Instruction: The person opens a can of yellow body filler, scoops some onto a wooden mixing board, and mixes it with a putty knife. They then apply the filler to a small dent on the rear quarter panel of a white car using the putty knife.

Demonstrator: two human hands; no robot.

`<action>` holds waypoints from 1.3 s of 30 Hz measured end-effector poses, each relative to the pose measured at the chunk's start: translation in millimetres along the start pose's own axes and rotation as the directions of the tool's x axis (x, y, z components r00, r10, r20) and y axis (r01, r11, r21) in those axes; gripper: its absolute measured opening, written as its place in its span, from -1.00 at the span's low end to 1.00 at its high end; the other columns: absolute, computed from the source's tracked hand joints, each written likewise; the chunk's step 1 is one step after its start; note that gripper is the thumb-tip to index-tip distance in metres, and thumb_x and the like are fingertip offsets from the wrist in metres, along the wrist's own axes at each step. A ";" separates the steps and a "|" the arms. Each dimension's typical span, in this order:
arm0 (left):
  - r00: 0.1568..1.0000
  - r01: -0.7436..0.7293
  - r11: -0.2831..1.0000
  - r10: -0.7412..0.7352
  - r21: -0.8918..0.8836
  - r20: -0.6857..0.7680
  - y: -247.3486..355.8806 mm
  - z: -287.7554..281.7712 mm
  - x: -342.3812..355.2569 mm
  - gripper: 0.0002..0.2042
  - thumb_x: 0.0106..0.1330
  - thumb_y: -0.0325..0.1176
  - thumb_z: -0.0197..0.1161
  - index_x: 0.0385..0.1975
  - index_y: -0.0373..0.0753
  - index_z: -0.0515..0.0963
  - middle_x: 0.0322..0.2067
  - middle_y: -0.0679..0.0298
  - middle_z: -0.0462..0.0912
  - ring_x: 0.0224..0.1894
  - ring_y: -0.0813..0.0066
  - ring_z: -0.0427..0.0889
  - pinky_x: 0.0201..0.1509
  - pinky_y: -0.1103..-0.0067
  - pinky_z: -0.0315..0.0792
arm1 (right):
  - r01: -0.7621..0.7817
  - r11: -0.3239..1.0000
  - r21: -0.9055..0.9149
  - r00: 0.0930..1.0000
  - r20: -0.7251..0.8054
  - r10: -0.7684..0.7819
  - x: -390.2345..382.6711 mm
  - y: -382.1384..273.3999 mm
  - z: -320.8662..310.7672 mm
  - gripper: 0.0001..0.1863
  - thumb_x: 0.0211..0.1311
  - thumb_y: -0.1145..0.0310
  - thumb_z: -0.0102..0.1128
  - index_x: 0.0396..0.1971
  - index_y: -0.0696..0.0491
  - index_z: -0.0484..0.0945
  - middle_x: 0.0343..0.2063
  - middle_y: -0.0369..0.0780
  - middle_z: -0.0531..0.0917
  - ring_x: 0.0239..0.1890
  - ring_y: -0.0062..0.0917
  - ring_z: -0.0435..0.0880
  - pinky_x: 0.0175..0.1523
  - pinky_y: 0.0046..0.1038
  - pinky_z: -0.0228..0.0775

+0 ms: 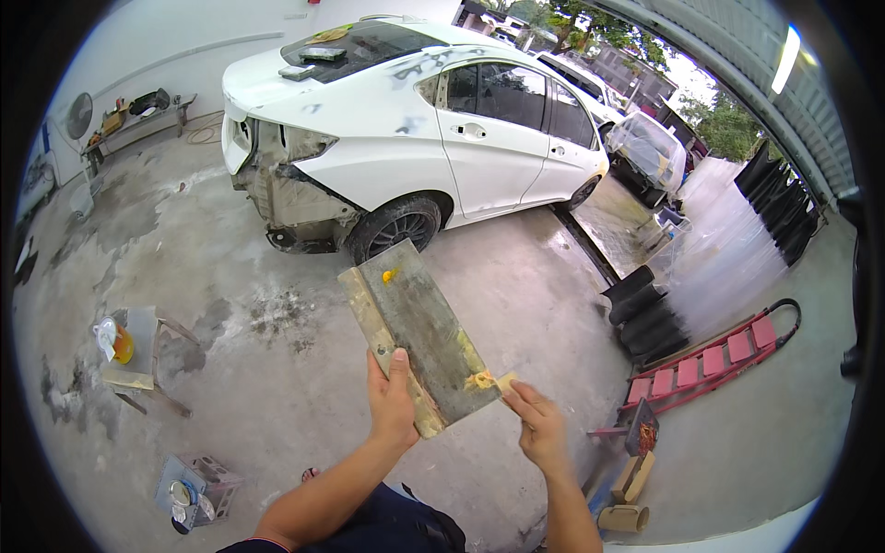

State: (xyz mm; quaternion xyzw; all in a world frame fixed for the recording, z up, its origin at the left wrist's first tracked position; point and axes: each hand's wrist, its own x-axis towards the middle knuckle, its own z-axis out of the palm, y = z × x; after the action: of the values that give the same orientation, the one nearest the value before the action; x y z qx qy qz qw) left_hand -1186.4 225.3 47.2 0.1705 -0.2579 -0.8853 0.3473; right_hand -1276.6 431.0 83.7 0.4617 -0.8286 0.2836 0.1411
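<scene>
My left hand [392,410] is closed on the wooden edge of a grey, rectangular putty board [415,323], thumb on top, holding it tilted in front of me. An orange-yellow dab [389,276] sits near the board's far end. A smeared lump of pale yellow putty [478,380] lies by its near right corner. In my right hand [542,431], pinched between thumb and fingers, is a small tan putty spreader [506,385], its edge at that corner beside the putty. Beyond the board stands a white car [378,152] with its rear bumper off and grey patches on its side.
On the left, a small stool [140,369] holds a tub with yellow contents [118,341]. Nearer me, a crate [214,479] carries tins. A red stepladder [705,366] lies at the right, with cardboard pieces [632,479] below it. A bench [138,124] and fan stand far left.
</scene>
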 end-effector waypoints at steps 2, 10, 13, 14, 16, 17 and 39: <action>0.992 -0.125 0.992 0.126 -0.024 0.033 0.2 -1.8 -2.3 -0.57 0.66 -0.24 0.07 0.38 -0.22 0.18 0.18 0.19 0.47 0.20 0.42 0.48 0.27 0.42 0.50 | 0.055 0.989 -0.135 0.996 -0.065 -0.065 1.3 9.0 -1.5 -0.51 0.07 0.69 0.22 -0.05 -0.11 0.79 0.03 -0.33 0.75 0.11 -0.28 0.66 0.22 -0.20 0.40; 0.921 -0.389 0.792 0.341 0.470 0.189 5.6 -13.2 -9.5 -0.54 0.66 -0.24 0.07 0.37 -0.36 0.18 0.08 0.15 0.49 0.12 0.53 0.45 0.23 0.55 0.39 | 0.231 0.937 -0.261 0.970 0.138 -0.201 -0.1 3.5 5.5 -0.52 0.11 0.60 0.27 -0.04 -0.28 0.78 0.03 -0.48 0.72 0.19 -0.40 0.57 0.48 -0.06 -0.01; 0.946 -0.323 0.859 0.309 0.397 0.101 5.2 -15.5 -5.2 -0.56 0.66 -0.24 0.07 0.37 -0.33 0.19 0.09 0.17 0.50 0.11 0.52 0.47 0.24 0.54 0.40 | 0.177 0.981 -0.073 0.982 -0.049 -0.181 11.5 -15.5 5.5 -0.48 0.16 0.59 0.27 0.09 -0.26 0.73 0.12 -0.43 0.70 0.23 -0.37 0.58 0.49 0.01 0.04; 0.955 -0.291 0.884 0.291 0.366 0.057 4.1 -15.3 -3.9 -0.56 0.66 -0.24 0.07 0.37 -0.32 0.19 0.09 0.18 0.50 0.10 0.52 0.48 0.24 0.54 0.40 | 0.071 0.982 0.173 0.997 -0.041 -0.064 12.9 -23.2 10.2 -0.48 0.16 0.59 0.27 0.09 -0.25 0.73 0.13 -0.41 0.70 0.24 -0.35 0.59 0.48 0.03 0.08; 0.986 -0.166 0.960 0.169 0.224 0.006 3.5 -14.5 -1.5 -0.57 0.66 -0.25 0.07 0.37 -0.29 0.19 0.12 0.19 0.50 0.12 0.50 0.50 0.25 0.51 0.44 | -0.089 0.745 0.661 0.995 0.019 0.102 15.6 -30.7 18.9 -0.47 0.17 0.60 0.27 0.11 -0.22 0.73 0.16 -0.37 0.71 0.26 -0.30 0.59 0.46 0.06 0.16; 0.994 -0.111 0.982 0.106 0.150 0.041 4.7 -14.5 -0.4 -0.58 0.66 -0.25 0.07 0.37 -0.27 0.19 0.13 0.19 0.50 0.13 0.49 0.51 0.25 0.50 0.45 | -0.044 0.809 0.586 0.999 0.041 0.024 15.8 -24.9 21.1 -0.45 0.17 0.61 0.24 0.13 -0.20 0.73 0.22 -0.30 0.68 0.32 -0.23 0.58 0.46 0.08 0.20; 0.997 0.080 0.996 -0.080 0.030 0.012 -6.8 -13.5 -1.3 -0.59 0.65 -0.23 0.08 0.38 -0.15 0.23 0.18 0.20 0.50 0.18 0.35 0.56 0.22 0.31 0.59 | -0.089 0.966 0.243 0.992 0.111 0.063 -19.9 10.5 21.2 -0.49 0.41 0.63 0.10 0.33 0.00 0.53 0.24 -0.09 0.65 0.11 -0.14 0.74 0.18 -0.29 0.61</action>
State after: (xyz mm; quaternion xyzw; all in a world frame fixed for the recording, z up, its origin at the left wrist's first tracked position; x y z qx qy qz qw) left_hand -1182.6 225.9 32.5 0.1801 -0.2662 -0.8957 0.3075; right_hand -1274.2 436.3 53.2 0.4575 -0.8100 0.3657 0.0289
